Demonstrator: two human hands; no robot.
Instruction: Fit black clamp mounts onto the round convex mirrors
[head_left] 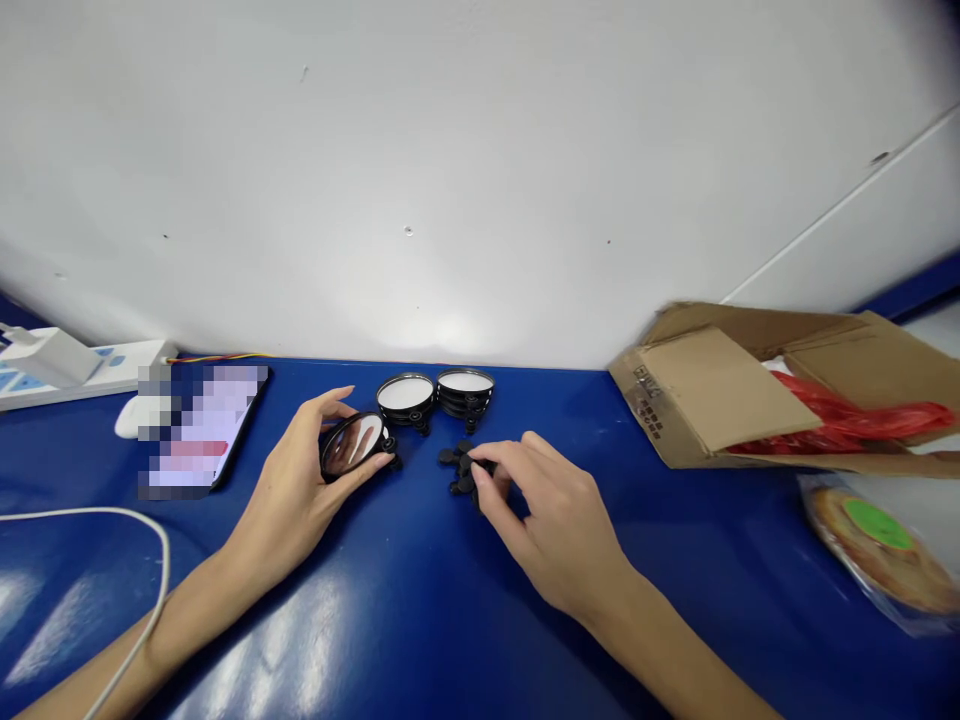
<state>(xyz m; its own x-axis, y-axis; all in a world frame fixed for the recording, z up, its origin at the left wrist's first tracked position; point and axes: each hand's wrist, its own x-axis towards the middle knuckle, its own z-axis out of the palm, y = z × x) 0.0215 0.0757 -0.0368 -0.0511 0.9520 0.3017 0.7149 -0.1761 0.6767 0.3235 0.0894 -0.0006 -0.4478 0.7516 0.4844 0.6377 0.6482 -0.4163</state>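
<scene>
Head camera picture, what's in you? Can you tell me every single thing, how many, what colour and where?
Wall: one, white, at the back
Table: one, blue, below the wall
Power strip: one, white, far left
Adapter: one, white, on the strip
Thin wires: red and yellow, beside the strip
Phone: one, black-edged, left
Rounded object: one, white, beside the phone
Cable: one, white, lower left
Mirror stacks: two, black-rimmed, centre
Round mirror: one, black-rimmed, left of centre
Small pieces: several, black, centre
Box: one, brown, right
Plastic: red, in the box
Wrapped round item: one, brown and green, lower right
Hands: two, bare; left holding the mirror, right at the pieces
</scene>
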